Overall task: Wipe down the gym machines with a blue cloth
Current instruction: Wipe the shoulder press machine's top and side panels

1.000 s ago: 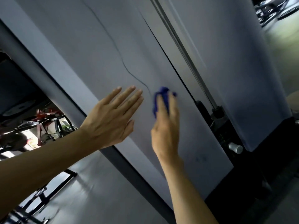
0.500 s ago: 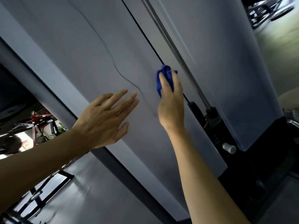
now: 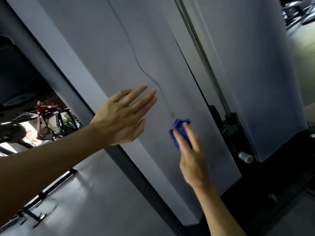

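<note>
- We face a tall grey panel (image 3: 119,48) of a gym machine, tilted across the view, with a thin dark line (image 3: 136,60) curving down its face.
- To the right of the panel we see a metal rod (image 3: 201,51) running down into a black block, and a silver knob (image 3: 245,157) below it.
- At lower left we see a shiny grey floor (image 3: 76,201); behind it, red and black gym frames (image 3: 46,113) stand in a bright opening.
- Our left hand (image 3: 121,121) lies flat against the panel, fingers straight and slightly spread, holding nothing.
- Our right hand (image 3: 192,157) presses the blue cloth (image 3: 179,130) onto the panel with straight fingers laid over it; the cloth is bunched and sits just below the end of the dark line.
- We cannot tell where the right thumb lies.
</note>
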Motion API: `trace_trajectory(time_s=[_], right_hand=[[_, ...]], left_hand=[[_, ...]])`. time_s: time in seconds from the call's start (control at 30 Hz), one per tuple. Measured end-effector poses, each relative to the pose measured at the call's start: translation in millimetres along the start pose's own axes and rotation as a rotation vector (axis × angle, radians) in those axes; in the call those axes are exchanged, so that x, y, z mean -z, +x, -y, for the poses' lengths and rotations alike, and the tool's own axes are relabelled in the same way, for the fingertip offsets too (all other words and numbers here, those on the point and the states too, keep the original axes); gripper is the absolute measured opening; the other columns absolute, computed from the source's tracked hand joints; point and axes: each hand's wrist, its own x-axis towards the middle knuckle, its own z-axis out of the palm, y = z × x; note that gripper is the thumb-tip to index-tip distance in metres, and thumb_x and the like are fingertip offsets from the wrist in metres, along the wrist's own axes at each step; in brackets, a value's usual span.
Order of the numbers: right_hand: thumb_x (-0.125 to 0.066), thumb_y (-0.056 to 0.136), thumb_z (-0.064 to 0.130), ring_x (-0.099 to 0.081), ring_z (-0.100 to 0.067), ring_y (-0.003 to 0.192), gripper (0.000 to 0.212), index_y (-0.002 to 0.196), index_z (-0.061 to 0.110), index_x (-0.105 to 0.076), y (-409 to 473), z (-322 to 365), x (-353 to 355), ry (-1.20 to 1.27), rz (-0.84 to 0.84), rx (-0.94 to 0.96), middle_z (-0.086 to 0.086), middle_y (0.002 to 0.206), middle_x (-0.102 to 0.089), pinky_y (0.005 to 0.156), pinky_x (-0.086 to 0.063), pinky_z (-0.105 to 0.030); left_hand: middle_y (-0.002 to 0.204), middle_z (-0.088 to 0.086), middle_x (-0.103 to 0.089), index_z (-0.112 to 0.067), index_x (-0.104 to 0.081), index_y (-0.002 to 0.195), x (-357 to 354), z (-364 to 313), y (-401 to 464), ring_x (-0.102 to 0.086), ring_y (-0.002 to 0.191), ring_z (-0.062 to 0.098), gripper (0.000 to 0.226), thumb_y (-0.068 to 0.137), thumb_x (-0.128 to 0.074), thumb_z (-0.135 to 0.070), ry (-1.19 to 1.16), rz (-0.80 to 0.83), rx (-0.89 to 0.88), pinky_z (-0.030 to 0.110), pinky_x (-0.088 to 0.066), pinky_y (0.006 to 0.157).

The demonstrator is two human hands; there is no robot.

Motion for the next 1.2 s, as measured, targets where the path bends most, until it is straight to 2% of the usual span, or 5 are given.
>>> trace_trajectory(time_s=[0.13, 0.33, 0.5, 0.7, 1.2], right_hand=[[-0.043, 0.105, 0.008, -0.025, -0.031, 0.154, 0.047, 0.152, 0.01, -0.046, 26, 6, 1, 0.084, -0.277, -0.585, -0.014, 0.167, -0.022, 0.12, -0.033, -0.046], [-0.043, 0.105, 0.011, -0.032, -0.031, 0.152, 0.046, 0.15, 0.016, -0.051, 19, 48, -9, 0.056, 0.172, 0.283, -0.009, 0.162, -0.035, 0.12, -0.037, -0.04], [-0.043, 0.101, -0.006, -0.024, -0.037, 0.154, 0.052, 0.152, 0.007, -0.046, 71, 3, 3, 0.056, -0.2, -0.389, -0.018, 0.166, -0.024, 0.116, -0.038, -0.054], [-0.049, 0.103, -0.001, -0.025, -0.032, 0.154, 0.051, 0.152, 0.013, -0.048, 56, 61, -8, 0.014, 0.109, 0.224, -0.014, 0.164, -0.032, 0.123, -0.032, -0.041], [-0.041, 0.104, 0.014, -0.028, -0.024, 0.153, 0.049, 0.152, 0.016, -0.048, 163, 112, 7, 0.079, 0.137, 0.029, -0.007, 0.167, -0.026, 0.119, -0.036, -0.044]], left_hand=[[0.171, 0.011, -0.024, -0.009, -0.03, 0.163, -1, 0, -1, -0.023, 0.158, 0.033, 0.065, 0.105, -0.026, -0.039, 0.019, -0.034, -0.002, 0.046, -0.027, 0.12], [0.172, 0.011, -0.021, -0.009, -0.028, 0.163, -3, 0, -2, -0.02, 0.159, 0.032, 0.065, 0.106, -0.021, -0.039, 0.004, -0.047, -0.014, 0.044, -0.025, 0.121], [0.172, 0.013, -0.021, -0.007, -0.027, 0.164, -2, 1, -1, -0.021, 0.158, 0.035, 0.066, 0.106, -0.017, -0.037, -0.005, -0.035, -0.031, 0.046, -0.028, 0.119], [0.168, 0.022, -0.026, 0.004, -0.03, 0.159, 1, 10, -8, -0.022, 0.157, 0.036, 0.069, 0.108, -0.016, -0.04, -0.045, -0.064, -0.071, 0.046, -0.017, 0.127], [0.172, 0.022, 0.01, 0.003, 0.004, 0.163, -8, 39, -90, 0.005, 0.161, 0.033, 0.089, 0.109, -0.023, -0.063, -0.096, -0.062, 0.258, 0.048, -0.01, 0.131]])
